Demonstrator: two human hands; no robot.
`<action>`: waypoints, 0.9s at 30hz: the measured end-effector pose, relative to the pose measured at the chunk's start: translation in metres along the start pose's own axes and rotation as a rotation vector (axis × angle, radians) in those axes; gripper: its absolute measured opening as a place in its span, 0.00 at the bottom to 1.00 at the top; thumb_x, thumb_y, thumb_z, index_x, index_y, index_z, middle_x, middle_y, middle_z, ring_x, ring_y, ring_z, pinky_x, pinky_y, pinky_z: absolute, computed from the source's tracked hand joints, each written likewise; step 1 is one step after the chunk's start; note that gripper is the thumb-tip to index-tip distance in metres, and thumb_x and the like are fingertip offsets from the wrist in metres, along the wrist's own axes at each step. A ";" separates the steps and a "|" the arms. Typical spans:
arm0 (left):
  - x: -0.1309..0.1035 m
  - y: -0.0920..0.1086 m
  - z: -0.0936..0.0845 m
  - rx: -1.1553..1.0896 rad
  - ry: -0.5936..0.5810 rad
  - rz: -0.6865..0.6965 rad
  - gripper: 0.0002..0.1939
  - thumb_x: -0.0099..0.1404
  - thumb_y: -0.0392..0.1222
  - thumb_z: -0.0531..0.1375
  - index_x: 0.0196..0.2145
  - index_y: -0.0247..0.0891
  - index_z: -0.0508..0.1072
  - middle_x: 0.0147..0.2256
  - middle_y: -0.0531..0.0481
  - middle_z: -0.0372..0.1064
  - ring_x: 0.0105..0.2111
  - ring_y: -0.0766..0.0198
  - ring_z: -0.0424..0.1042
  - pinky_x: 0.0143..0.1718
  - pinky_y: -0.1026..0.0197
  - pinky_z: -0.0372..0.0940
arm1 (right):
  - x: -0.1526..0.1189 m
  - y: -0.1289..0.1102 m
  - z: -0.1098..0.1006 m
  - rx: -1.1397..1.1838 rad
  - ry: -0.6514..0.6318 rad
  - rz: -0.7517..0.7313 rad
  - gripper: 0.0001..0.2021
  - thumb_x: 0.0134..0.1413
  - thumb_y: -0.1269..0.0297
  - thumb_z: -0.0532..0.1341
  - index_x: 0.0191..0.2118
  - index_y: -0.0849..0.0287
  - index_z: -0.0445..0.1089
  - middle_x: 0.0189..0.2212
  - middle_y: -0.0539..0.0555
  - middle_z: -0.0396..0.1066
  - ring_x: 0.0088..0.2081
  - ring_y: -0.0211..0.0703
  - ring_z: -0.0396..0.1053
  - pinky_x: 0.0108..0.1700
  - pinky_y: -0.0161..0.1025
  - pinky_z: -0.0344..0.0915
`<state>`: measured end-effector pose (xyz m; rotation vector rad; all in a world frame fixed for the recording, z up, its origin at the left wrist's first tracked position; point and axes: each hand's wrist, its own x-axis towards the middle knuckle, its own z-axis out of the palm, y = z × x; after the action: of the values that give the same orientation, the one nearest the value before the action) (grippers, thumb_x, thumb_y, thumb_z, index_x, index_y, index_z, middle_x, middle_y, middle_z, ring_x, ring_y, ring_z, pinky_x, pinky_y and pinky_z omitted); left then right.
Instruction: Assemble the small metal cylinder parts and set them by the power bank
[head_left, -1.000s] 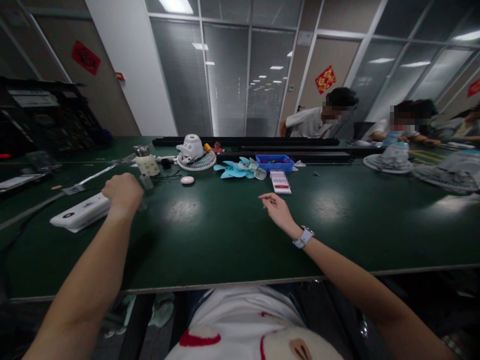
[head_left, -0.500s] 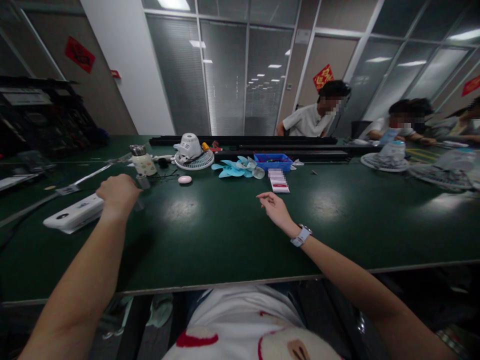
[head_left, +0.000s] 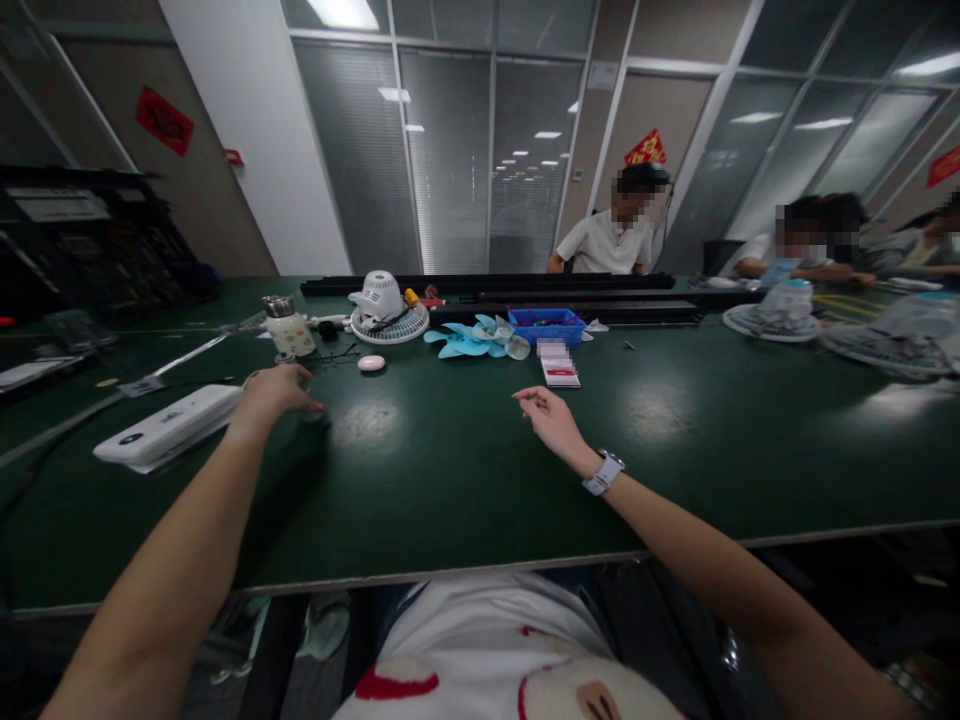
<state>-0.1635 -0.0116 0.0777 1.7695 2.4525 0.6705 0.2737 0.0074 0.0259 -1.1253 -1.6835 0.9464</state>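
My left hand is over the table to the right of a long white plastic case. Its fingers are bent around a small greyish, see-through item, too blurred to name. Behind that hand stands a patterned bottle with a metal cap. My right hand hovers above the table's middle with thumb and fingers drawn together, and nothing shows in them. Just beyond it lies a small pale box with a red mark. A pink oval item sits between the two hands, farther back.
Beyond the hands are a white fan head, light-blue fan blades and a blue tray of small parts. Black bars run along the far side. Wrapped fan parts stand at right. Several people sit across the table.
My left hand has moved to the right, away from the white case, and the blurred item beneath its fingers has moved with it. My right hand has stayed nearly still.
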 end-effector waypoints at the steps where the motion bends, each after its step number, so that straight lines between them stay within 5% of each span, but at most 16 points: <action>1: -0.002 0.011 0.006 -0.008 -0.028 0.051 0.33 0.41 0.49 0.74 0.43 0.31 0.74 0.31 0.49 0.72 0.39 0.53 0.70 0.43 0.55 0.64 | 0.000 0.000 0.000 -0.001 0.000 0.001 0.13 0.55 0.59 0.57 0.41 0.61 0.70 0.26 0.49 0.64 0.25 0.35 0.59 0.25 0.34 0.54; 5: -0.034 0.078 0.046 -0.238 -0.160 0.240 0.40 0.46 0.52 0.71 0.55 0.37 0.67 0.39 0.46 0.74 0.38 0.56 0.74 0.41 0.59 0.66 | 0.000 -0.001 0.001 -0.017 -0.015 -0.013 0.12 0.56 0.61 0.56 0.41 0.62 0.70 0.26 0.49 0.63 0.26 0.36 0.60 0.27 0.34 0.55; 8: -0.073 0.128 0.082 -0.594 -0.243 0.382 0.37 0.50 0.53 0.69 0.55 0.39 0.65 0.40 0.44 0.75 0.36 0.58 0.75 0.40 0.58 0.69 | -0.002 -0.002 0.002 -0.031 -0.043 -0.078 0.12 0.56 0.60 0.57 0.41 0.62 0.70 0.26 0.48 0.63 0.26 0.35 0.59 0.27 0.34 0.55; 11: -0.104 0.157 0.107 -0.801 -0.328 0.491 0.36 0.50 0.51 0.70 0.53 0.39 0.64 0.39 0.45 0.76 0.38 0.56 0.76 0.43 0.55 0.69 | -0.008 -0.006 0.005 -0.041 -0.127 -0.168 0.13 0.57 0.57 0.58 0.43 0.60 0.69 0.25 0.47 0.62 0.24 0.34 0.58 0.26 0.33 0.54; 17: -0.120 0.166 0.116 -0.918 -0.441 0.564 0.36 0.50 0.48 0.70 0.53 0.39 0.61 0.39 0.44 0.76 0.39 0.55 0.76 0.44 0.54 0.69 | -0.019 -0.015 0.012 -0.104 -0.279 -0.245 0.14 0.55 0.54 0.61 0.41 0.60 0.72 0.25 0.47 0.64 0.23 0.33 0.56 0.25 0.33 0.53; 27: -0.122 0.168 0.107 -0.882 -0.448 0.573 0.33 0.51 0.48 0.70 0.51 0.39 0.62 0.38 0.45 0.76 0.40 0.55 0.76 0.44 0.54 0.69 | -0.011 -0.015 0.016 -0.134 -0.294 -0.220 0.16 0.52 0.53 0.63 0.39 0.61 0.76 0.22 0.48 0.66 0.22 0.33 0.56 0.24 0.33 0.51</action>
<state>0.0595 -0.0458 0.0167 1.8809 1.0684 1.0217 0.2569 -0.0094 0.0316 -0.8929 -2.0880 0.9015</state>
